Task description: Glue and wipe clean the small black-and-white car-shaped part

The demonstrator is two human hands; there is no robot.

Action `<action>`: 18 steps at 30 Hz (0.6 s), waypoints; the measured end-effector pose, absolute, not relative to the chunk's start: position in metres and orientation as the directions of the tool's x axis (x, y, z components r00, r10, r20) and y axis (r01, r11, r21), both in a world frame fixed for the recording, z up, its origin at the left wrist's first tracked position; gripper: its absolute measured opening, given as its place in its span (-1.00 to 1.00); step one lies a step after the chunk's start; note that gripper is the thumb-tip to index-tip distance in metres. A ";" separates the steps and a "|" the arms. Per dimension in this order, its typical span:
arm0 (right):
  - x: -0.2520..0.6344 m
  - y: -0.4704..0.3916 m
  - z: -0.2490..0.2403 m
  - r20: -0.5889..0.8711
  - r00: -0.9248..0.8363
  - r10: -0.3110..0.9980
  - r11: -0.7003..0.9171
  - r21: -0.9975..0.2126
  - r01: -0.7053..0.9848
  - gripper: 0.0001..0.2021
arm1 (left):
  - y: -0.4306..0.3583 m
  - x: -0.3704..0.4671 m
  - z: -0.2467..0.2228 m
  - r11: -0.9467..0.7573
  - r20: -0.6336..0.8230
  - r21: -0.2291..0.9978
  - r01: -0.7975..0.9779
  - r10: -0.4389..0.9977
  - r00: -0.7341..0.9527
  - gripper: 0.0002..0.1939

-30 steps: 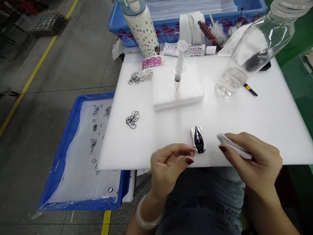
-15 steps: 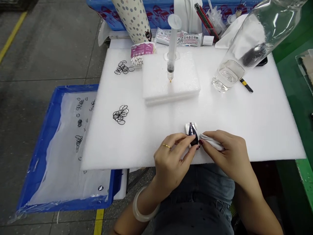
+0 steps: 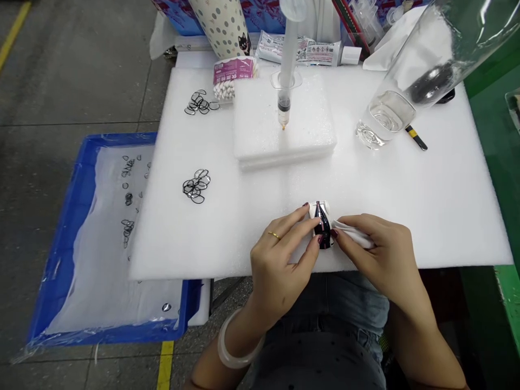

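Observation:
A small dark, glossy piece lies on a white holder near the front edge of the white foam board. My left hand steadies them from the left, its fingers closed on the piece and the holder's side. Folded between the thumb and fingers of my right hand is a white cloth, its tip beside the dark piece. Two piles of thin black rings, an upper pile and a lower pile, rest on the board's left part.
A syringe stands upright in a foam block. Behind are cotton swabs and a tube. A glass bottle and tweezers are at the right. A blue tray with rings sits lower left.
My left fingers have shifted left and spread slightly, with the index finger now at the holder's top corner. More of the dark piece shows. The whole view has shifted slightly.

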State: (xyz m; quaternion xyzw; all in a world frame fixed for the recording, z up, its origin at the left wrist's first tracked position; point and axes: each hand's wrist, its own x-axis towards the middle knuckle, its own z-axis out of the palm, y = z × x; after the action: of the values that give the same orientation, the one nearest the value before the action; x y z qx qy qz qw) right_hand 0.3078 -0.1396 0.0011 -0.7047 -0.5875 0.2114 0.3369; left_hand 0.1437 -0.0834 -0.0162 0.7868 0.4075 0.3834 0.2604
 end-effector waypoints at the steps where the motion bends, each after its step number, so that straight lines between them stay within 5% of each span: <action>1: 0.308 -0.139 0.001 0.102 0.223 0.969 -0.084 -0.717 0.691 -0.87 | -0.083 0.144 -0.016 -0.534 0.391 0.720 0.443 0.840 0.375 -0.83; 14: 0.305 -0.137 -0.001 0.089 0.279 0.956 -0.139 -0.702 0.699 -0.86 | -0.082 0.141 -0.010 -0.487 0.320 0.730 0.479 0.864 0.389 -0.82; 18: 0.315 -0.144 0.001 0.099 0.254 0.962 -0.075 -0.800 0.595 -0.92 | -0.062 0.131 -0.004 -0.530 0.242 0.737 0.420 0.786 0.568 -0.64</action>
State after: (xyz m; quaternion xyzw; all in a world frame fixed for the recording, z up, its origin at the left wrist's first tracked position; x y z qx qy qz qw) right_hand 0.3154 -0.1439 0.0006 -0.6929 -0.5619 0.2395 0.3832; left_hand 0.1305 -0.0617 -0.0040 0.8261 0.3650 0.2873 0.3191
